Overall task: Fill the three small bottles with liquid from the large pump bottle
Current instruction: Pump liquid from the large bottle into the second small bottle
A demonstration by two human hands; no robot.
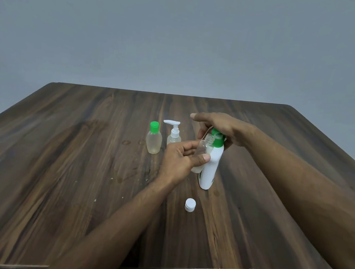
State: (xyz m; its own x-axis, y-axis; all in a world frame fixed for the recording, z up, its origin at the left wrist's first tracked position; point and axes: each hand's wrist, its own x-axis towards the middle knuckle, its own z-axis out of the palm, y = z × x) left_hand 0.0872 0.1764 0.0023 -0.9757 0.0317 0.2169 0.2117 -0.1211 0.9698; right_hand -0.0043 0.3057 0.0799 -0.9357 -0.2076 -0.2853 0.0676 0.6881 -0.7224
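Pump bottle under right hand, open vial at its spout

Pump bottle, white with green top, stands on table. Right hand lies curled over the pump head, index finger stretched out. Left hand grips an uncapped clear vial, tilted, mouth at the spout. White cap lies nearer, apart. Green-capped bottle and small pump bottle stand upright to the left.

One wooden bench carries four bottles: one large white pump bottle with a green top, and three small clear bottles: one green-capped, one with a white pump, one uncapped. One loose white cap lies toward the near edge. Two hands are present, left hand and right hand.
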